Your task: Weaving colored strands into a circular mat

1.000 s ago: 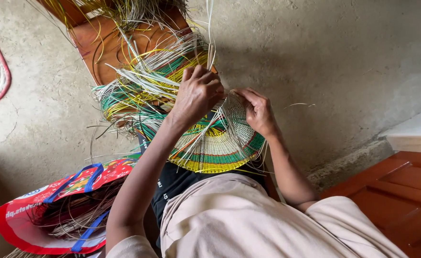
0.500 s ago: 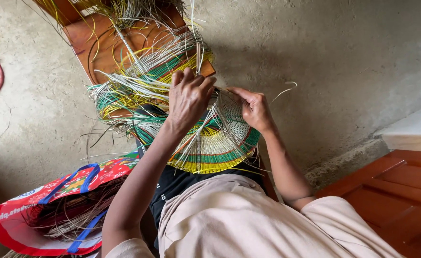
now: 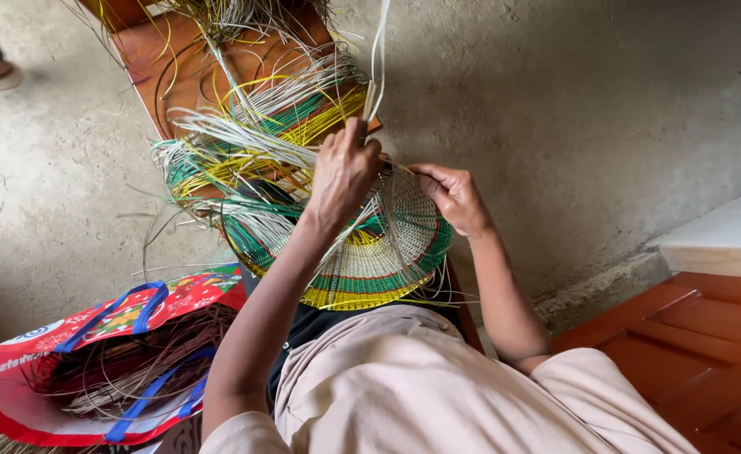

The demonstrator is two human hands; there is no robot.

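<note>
Round, half-woven basket base of pale cane with green and yellow rings (image 3: 379, 261): tight flat coils at centre, ribs fanning outward, loose strand ends bristling past the rim on the side away from the person. It rests on the lap, directly under both sets of fingers.

Left hand (image 3: 343, 172): fingers pressed together, pinching 1 thin pale cane strip (image 3: 377, 59) that runs straight up from the fingertips and out of view. Knuckles bent, wrist over the weave.

Right hand (image 3: 453, 197): fingers curled, tips pressed on the basket's outer edge just beside the left fingertips; whether they grip a strand, cannot tell.

Beyond the fingertips: reddish-brown wooden stool (image 3: 177, 63), smooth top, with a tangle of white, green and yellow strands across it. Below the left forearm: red woven-plastic bag with blue handles (image 3: 93, 370) holding dark wiry fibre. Floor (image 3: 606, 109): rough grey concrete.
</note>
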